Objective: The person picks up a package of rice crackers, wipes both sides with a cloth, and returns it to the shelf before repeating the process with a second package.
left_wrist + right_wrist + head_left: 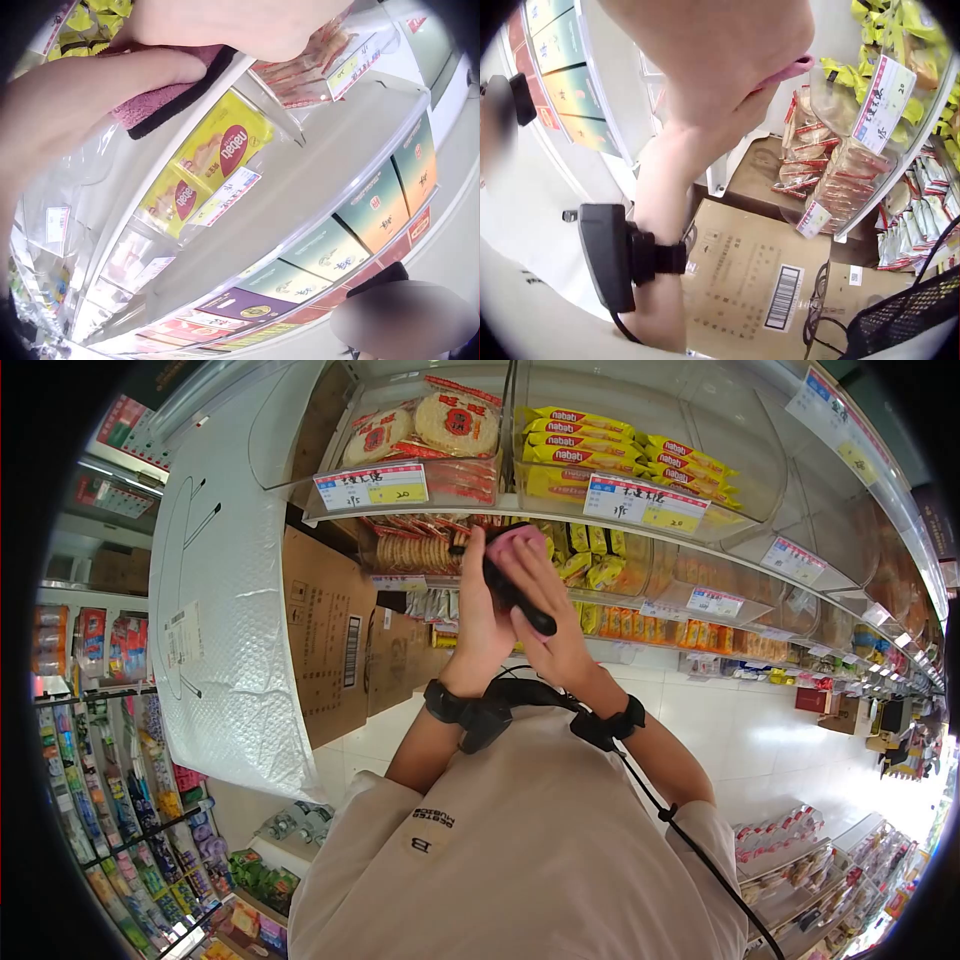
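A pink cloth [518,542] with a black edge is held between both hands, up close to the front of the snack shelf. My left hand [480,622] holds it from the left, its fingers pointing up along the cloth. From the other side my right hand [552,625] grips it, fingers lying slanted across the pink side. In the left wrist view, the right hand's fingertip [193,71] presses on the pink fabric [161,88]. Only a pink strip [789,73] shows in the right wrist view; the hands cover the rest.
Clear shelf bins hold yellow nabati packs [580,445] and round crackers [455,425], with price tags [650,503] in front. Cardboard boxes [325,635] and a white padded sheet [225,620] stand at left. More goods hang on a rack [120,800] beyond.
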Available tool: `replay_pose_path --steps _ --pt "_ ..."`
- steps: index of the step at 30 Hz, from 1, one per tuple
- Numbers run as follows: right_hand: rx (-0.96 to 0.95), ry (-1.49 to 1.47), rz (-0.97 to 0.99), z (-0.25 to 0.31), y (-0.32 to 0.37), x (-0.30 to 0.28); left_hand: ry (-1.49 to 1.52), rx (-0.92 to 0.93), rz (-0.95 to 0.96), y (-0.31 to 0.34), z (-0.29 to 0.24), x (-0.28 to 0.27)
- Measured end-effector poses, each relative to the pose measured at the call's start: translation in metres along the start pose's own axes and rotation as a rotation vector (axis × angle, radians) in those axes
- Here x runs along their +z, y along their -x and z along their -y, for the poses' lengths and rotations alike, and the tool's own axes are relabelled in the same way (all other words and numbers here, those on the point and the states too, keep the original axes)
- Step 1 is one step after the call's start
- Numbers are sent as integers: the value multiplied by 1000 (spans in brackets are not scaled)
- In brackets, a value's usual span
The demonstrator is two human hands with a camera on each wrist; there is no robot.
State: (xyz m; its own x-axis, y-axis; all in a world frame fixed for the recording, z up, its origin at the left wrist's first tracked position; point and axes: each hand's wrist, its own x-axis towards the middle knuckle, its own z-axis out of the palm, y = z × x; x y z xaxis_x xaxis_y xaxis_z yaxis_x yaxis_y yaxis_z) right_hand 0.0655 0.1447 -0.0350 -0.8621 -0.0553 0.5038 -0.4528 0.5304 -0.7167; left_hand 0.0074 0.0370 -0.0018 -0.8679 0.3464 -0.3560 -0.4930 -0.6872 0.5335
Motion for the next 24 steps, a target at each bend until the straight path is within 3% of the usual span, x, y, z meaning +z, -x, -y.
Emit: replay_pose_path --steps 4,7,8,11,14,18,21,24 --pt "299 -426 -235 -26 -2 17 -214 82 20 -1 11 -12" --pt "789 -1125 -165 -21 -6 -12 -418 234 -22 1 15 -8" --pt "789 -1220 -176 -20 -7 -13 -482 284 -25 1 16 -8" --pt "643 -923 -101 -23 0 -9 -631 331 -14 0 14 -10" --pt "604 -860 -154 -35 2 -13 -694 290 18 0 3 -19" --pt "703 -842 -195 -40 -1 -36 -679 217 192 0 -21 -34" --pt "577 -667 -141 -46 3 -47 -692 -17 270 3 -35 -37" --pt "588 -563 -108 -37 2 -49 -776 -87 315 2 -40 -38"
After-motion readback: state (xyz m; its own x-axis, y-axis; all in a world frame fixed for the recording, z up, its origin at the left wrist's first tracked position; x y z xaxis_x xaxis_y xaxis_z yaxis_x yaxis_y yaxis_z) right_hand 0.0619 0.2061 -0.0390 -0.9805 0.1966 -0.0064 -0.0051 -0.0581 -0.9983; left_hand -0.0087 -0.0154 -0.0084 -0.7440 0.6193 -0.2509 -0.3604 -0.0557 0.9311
